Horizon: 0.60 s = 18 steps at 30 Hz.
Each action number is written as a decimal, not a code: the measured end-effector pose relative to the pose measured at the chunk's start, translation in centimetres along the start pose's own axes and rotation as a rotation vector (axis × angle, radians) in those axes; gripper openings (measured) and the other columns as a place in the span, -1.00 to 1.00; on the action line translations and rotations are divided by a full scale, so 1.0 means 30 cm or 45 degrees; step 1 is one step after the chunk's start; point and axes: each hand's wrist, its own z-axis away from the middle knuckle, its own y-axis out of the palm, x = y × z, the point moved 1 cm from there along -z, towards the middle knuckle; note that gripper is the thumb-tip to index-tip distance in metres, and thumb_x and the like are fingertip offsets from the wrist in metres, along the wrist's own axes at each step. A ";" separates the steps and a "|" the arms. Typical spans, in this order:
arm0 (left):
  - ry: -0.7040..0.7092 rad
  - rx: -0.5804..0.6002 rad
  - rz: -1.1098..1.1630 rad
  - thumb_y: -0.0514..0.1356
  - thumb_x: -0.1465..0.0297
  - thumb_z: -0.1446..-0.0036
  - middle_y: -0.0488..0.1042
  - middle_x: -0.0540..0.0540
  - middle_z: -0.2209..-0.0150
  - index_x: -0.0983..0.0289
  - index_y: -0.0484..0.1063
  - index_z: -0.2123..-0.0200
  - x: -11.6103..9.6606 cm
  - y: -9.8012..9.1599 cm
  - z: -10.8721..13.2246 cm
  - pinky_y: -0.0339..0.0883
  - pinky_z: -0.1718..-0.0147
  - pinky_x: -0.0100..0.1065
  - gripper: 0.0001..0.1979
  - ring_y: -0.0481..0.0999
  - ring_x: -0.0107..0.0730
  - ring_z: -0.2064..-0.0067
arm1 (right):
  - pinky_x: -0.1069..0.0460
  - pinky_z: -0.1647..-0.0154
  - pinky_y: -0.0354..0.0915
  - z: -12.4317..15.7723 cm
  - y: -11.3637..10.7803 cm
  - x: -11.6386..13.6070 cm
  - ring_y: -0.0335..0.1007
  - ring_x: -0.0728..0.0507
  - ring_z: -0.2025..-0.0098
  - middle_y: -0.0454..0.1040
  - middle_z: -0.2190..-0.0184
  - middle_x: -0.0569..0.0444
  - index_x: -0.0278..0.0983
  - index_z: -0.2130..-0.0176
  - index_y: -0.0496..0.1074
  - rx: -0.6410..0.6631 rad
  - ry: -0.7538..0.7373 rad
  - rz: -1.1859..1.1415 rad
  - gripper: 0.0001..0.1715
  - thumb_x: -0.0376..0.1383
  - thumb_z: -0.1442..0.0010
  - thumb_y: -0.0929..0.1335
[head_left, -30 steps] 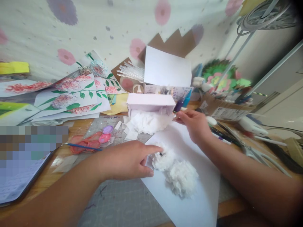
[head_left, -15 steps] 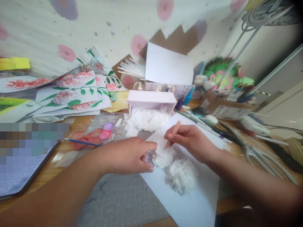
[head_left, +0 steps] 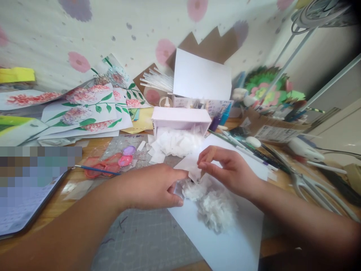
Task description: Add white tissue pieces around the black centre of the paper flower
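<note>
Two tissue puffs (head_left: 210, 201) sit on white sheet (head_left: 237, 241), centre. Right hand (head_left: 225, 171) pinches a stick with a tissue square; left hand (head_left: 152, 186) pins the sheet, fingers curled. Judged: pressing in a square; next needs a steady downward push. Tissue pile (head_left: 176, 145) at 12 o'clock, paintbrush (head_left: 96, 170) at 9.
</note>
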 end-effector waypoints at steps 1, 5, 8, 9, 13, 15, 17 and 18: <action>-0.005 -0.002 0.001 0.11 0.20 0.01 0.39 -0.07 0.46 0.20 0.32 0.36 -0.002 0.000 0.001 0.09 0.57 -0.44 -0.80 0.34 -0.49 0.50 | 0.06 0.28 0.24 -0.001 0.000 0.001 0.32 -0.03 0.34 0.38 0.41 0.05 -0.33 0.49 0.37 -0.012 -0.025 -0.026 -0.78 -0.33 -0.18 0.31; -0.023 0.003 0.018 0.11 0.22 0.01 0.40 -0.06 0.45 0.19 0.34 0.34 -0.010 -0.002 0.003 0.08 0.57 -0.45 -0.80 0.34 -0.48 0.49 | 0.05 0.23 0.26 -0.003 0.012 -0.006 0.33 -0.05 0.28 0.38 0.38 0.04 -0.31 0.45 0.43 0.001 -0.066 -0.097 -0.84 -0.33 -0.17 0.33; -0.031 0.008 0.023 0.11 0.21 0.01 0.40 -0.06 0.44 0.17 0.36 0.26 -0.012 -0.002 0.004 0.07 0.58 -0.45 -0.76 0.35 -0.48 0.49 | 0.07 0.26 0.26 -0.001 0.023 -0.022 0.33 -0.03 0.30 0.37 0.36 0.04 -0.31 0.44 0.43 0.066 -0.049 -0.059 -0.84 -0.33 -0.16 0.34; -0.030 0.007 0.022 0.11 0.21 0.01 0.40 -0.06 0.43 0.15 0.37 0.21 -0.011 -0.002 0.004 0.07 0.58 -0.45 -0.72 0.35 -0.48 0.49 | 0.08 0.27 0.26 0.000 0.026 -0.028 0.32 -0.02 0.30 0.37 0.35 0.04 -0.32 0.45 0.42 0.086 -0.043 -0.044 -0.83 -0.33 -0.17 0.33; -0.010 0.006 0.018 0.11 0.21 0.00 0.39 -0.08 0.45 0.01 0.26 -0.01 -0.008 0.000 0.003 0.07 0.59 -0.46 -0.56 0.35 -0.48 0.50 | 0.09 0.26 0.25 0.005 0.028 -0.047 0.31 -0.01 0.30 0.36 0.32 0.04 -0.33 0.49 0.38 0.144 -0.044 0.016 -0.80 -0.35 -0.17 0.31; -0.012 0.009 0.012 0.11 0.22 0.00 0.39 -0.08 0.46 -0.02 0.24 -0.03 -0.009 0.000 0.003 0.07 0.58 -0.46 -0.55 0.35 -0.48 0.50 | 0.07 0.24 0.25 0.008 0.028 -0.053 0.30 -0.02 0.29 0.36 0.32 0.03 -0.33 0.49 0.37 0.167 -0.091 0.050 -0.79 -0.35 -0.18 0.30; -0.021 0.014 0.001 0.11 0.22 0.00 0.39 -0.07 0.45 -0.01 0.26 -0.01 -0.011 -0.003 0.004 0.07 0.58 -0.46 -0.56 0.35 -0.47 0.50 | 0.04 0.21 0.25 0.010 0.028 -0.058 0.29 -0.04 0.28 0.37 0.33 0.01 -0.32 0.48 0.37 0.183 -0.145 0.095 -0.78 -0.32 -0.19 0.30; -0.025 0.015 -0.002 0.11 0.22 0.00 0.39 -0.07 0.45 0.00 0.27 -0.01 -0.012 -0.004 0.005 0.07 0.58 -0.46 -0.57 0.34 -0.47 0.50 | 0.03 0.20 0.24 0.011 0.026 -0.060 0.29 -0.05 0.28 0.37 0.33 0.00 -0.32 0.48 0.38 0.187 -0.155 0.107 -0.77 -0.30 -0.20 0.29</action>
